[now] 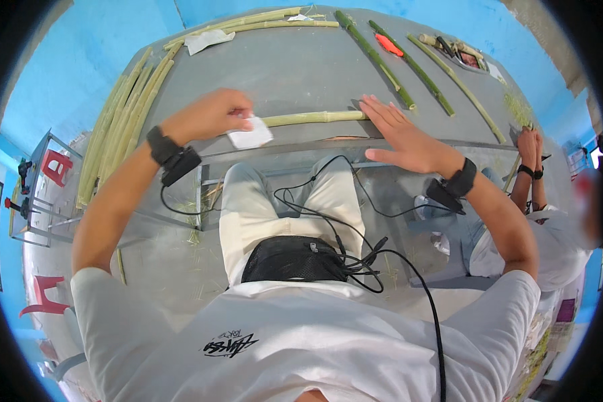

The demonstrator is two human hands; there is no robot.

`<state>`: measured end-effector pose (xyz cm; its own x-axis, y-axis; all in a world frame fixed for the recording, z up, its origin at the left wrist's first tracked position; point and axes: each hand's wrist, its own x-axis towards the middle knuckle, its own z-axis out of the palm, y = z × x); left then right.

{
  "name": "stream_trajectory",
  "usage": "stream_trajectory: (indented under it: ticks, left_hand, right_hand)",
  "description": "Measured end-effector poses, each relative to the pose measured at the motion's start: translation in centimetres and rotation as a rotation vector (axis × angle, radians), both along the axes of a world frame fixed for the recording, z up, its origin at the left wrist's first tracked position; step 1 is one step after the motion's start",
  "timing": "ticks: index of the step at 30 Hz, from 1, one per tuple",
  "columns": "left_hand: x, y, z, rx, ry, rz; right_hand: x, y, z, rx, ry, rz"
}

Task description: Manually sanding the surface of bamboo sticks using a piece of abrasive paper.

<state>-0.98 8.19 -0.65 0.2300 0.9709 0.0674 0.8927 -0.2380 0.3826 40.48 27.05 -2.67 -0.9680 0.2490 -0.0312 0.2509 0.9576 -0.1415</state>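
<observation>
A peeled, pale green bamboo pole (308,118) lies crosswise along the near edge of the grey table (281,74). My left hand (211,115), slightly blurred, pinches a small white sheet (253,136) at the pole's left end. Whether the sheet is paper or cloth I cannot tell. Over the right end of the pole my right hand (409,139) lies flat, fingers stretched out and holding nothing; it hides that end.
Peeled bamboo poles (124,120) line the table's left side, with a white scrap (209,41) near the back. Dark green poles (375,57) and an orange object (388,45) lie at the back right. Another person's hands (529,147) are at the right. Black cables (342,208) cross my lap.
</observation>
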Motion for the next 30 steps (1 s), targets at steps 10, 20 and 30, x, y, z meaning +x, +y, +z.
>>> stream_trajectory:
  ticks: [10,20,30]
  left_hand:
    - [5.0,7.5,-1.6,0.229,0.079,-0.025]
    - [4.0,6.3,-1.0,0.137,-0.031,-0.132]
    - [1.5,3.0,-1.4,0.241,0.084,-0.089]
  right_hand:
    - [-4.2,4.8,0.0,-0.027,-0.096,-0.09]
    - [-3.4,2.9,1.0,-0.043,-0.126,-0.085]
    - [-2.0,2.8,0.0,0.038,-0.061,-0.021]
